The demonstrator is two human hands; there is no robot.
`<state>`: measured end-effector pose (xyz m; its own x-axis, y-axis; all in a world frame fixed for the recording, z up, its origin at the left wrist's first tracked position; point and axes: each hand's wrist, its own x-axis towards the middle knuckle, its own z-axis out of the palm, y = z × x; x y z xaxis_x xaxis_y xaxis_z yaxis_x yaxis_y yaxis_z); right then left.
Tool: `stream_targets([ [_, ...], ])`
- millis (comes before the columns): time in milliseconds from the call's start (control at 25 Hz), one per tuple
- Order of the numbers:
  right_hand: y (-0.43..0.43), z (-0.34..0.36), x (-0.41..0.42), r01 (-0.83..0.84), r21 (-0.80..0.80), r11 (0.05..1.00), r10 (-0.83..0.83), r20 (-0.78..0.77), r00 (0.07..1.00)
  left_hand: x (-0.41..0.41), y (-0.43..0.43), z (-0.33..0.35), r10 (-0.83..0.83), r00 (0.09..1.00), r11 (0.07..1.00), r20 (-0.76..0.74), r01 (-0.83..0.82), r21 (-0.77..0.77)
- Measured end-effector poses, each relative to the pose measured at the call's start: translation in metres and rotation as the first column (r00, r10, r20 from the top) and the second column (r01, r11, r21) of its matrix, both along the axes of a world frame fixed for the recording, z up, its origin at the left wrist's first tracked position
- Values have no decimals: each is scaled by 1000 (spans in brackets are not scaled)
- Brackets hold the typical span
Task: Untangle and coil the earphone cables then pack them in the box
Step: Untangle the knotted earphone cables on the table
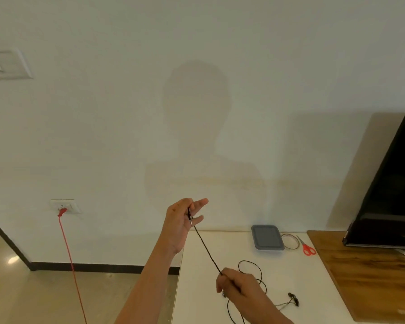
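A black earphone cable (206, 247) runs taut between my two hands above the white table (197, 288). My left hand (180, 224) is raised in front of the wall and pinches the cable's plug end between thumb and fingers. Lower and to the right, my right hand (237, 285) is closed around the cable. Past that hand the cable lies in loose loops (255, 267) on the table, and the earbuds (293, 298) rest to the right. The grey box (267, 237) with its lid on stands at the table's back edge.
Red-handled scissors (307, 247) and a thin wire ring (290, 241) lie right of the box. A wooden board (369, 277) carrying a black TV (393, 188) fills the right side. A red cord (68, 260) hangs from a wall socket (64, 206) at the left, over the floor.
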<state>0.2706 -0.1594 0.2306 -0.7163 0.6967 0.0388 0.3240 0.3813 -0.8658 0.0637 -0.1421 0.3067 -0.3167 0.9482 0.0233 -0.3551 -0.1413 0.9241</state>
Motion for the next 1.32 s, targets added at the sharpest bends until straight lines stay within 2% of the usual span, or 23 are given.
stream_targets([
  [120, -13, 46, 22, 22, 79, 997, -14, -105, 994, -14, -11, -10, -73, 946, 996, -317, 52, -75],
  [200, -9, 79, 32, 53, 177, 983, -21, -181, 983, -17, -19, -14, -181, 897, 982, -402, 142, -127],
  [320, 16, 117, 28, 176, 365, 914, -100, -216, 971, -10, -28, -11, -329, 865, 944, -380, 290, -155],
  [520, 71, 145, 0, 335, 464, 820, -195, -325, 926, 12, -31, -6, -482, 822, 876, -304, 451, -171],
  [600, 95, 139, -11, 385, 427, 818, -258, -326, 909, 21, -33, -8, -529, 820, 848, -218, 515, -124],
  [680, 113, 111, -20, 387, 355, 851, -325, -223, 919, 31, -36, -5, -545, 837, 838, -56, 546, 0],
  [760, 104, 64, -28, 332, 218, 918, -317, -103, 943, 36, -32, -1, -447, 880, 893, 159, 430, 129],
  [840, 65, 17, -29, 241, 109, 964, -240, -24, 971, 31, -26, -3, -292, 927, 951, 236, 256, 171],
  [920, 16, 0, -19, 143, 111, 983, -146, 16, 989, 18, -20, -12, -119, 987, 990, 112, 109, 93],
  [960, 0, 6, -11, 119, 140, 983, -121, 6, 993, 12, -19, -20, -67, 997, 997, -37, 68, 31],
  [1040, -1, 41, -2, 117, 208, 971, -110, -44, 993, 6, -24, -33, -118, 936, 993, -331, 106, -55],
  [1080, 8, 62, -2, 141, 275, 951, -127, -69, 990, 8, -27, -38, -180, 910, 983, -374, 158, -89],
  [1160, 34, 100, -8, 205, 408, 890, -183, -92, 979, 17, -32, -46, -282, 911, 959, -300, 258, -118],
  [1200, 52, 110, -14, 226, 427, 875, -206, -93, 974, 24, -33, -46, -323, 912, 946, -252, 303, -115],
  [1240, 69, 114, -21, 234, 404, 885, -218, -85, 972, 32, -33, -43, -352, 915, 936, -199, 337, -105],
  [1320, 97, 96, -30, 208, 253, 945, -202, -52, 978, 46, -31, -35, -396, 918, 918, -31, 395, -29],
])
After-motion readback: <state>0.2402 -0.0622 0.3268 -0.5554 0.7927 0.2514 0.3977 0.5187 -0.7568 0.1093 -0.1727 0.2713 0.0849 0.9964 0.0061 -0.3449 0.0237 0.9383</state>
